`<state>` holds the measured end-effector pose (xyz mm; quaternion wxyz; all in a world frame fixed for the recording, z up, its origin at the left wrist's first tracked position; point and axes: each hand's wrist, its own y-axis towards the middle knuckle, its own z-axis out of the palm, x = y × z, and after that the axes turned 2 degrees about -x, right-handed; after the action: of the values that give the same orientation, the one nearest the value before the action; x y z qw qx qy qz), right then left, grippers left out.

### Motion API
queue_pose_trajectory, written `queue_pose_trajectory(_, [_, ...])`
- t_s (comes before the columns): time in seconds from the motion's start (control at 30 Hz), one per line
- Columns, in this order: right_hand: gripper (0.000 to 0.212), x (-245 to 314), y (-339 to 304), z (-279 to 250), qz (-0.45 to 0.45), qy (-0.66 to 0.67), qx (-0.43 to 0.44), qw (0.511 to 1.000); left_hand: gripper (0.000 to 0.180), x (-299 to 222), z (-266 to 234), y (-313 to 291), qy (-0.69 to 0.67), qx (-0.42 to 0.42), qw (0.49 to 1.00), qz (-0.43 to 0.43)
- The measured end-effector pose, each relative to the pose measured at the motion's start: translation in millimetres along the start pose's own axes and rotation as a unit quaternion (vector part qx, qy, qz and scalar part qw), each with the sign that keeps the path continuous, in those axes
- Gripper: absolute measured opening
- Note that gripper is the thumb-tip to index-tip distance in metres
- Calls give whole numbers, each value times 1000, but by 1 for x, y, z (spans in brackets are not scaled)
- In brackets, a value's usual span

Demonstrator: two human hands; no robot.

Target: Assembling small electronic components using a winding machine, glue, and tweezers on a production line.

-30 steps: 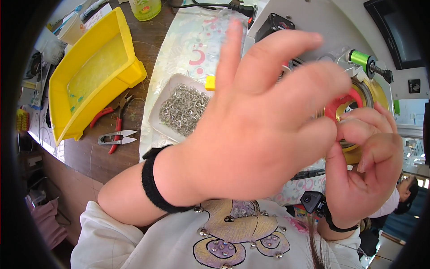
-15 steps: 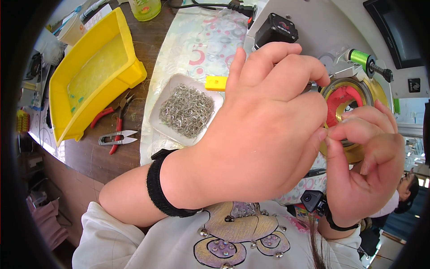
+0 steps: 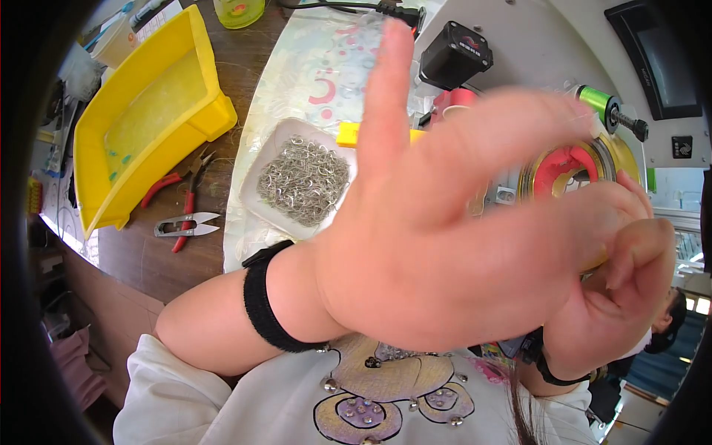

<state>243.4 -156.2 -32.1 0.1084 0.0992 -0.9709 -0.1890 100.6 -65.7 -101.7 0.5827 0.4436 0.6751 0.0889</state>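
My left hand (image 3: 445, 237) spreads across the middle, its back toward me and its little finger raised; motion smears the other fingers. Its index finger and thumb reach my right hand (image 3: 630, 274), and their tips are blurred. My right hand is closed, fingers curled in a pinch, partly behind my left hand. Whatever lies between the fingers is too hidden to make out. Just beyond both hands is a machine's round brass-coloured ring (image 3: 610, 153) with a red inner piece (image 3: 552, 169). A white dish (image 3: 252, 194) of small silvery wire pieces (image 3: 304, 182) stands left of my left hand.
A yellow bin (image 3: 211, 111) sits at the left, with red-handled pliers (image 3: 189, 204) and thread snips (image 3: 185, 225) near it. A black motor-like block (image 3: 456, 53) and a green spool (image 3: 593, 99) belong to the machine. A yellow piece (image 3: 347, 134) lies beside the dish. Another person is at far right.
My left hand has swung, raising its little finger and stretching its index finger rightward over my right hand. My right hand has shifted slightly right. The whole view has tilted a little.
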Motion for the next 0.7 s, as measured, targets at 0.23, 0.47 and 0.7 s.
queue_pose_trajectory(0.23, [39,-1,0,11,-27,-25,-7,999,16,1,0,-2,33,8,999,16])
queue_pose_trajectory(0.47, [37,4,7,6,-42,-97,23,994,16,6,10,-6,32,-28,999,2])
queue_pose_trajectory(0.7, [43,-1,13,18,-73,-21,-52,996,16,40,19,-9,90,-87,967,224])
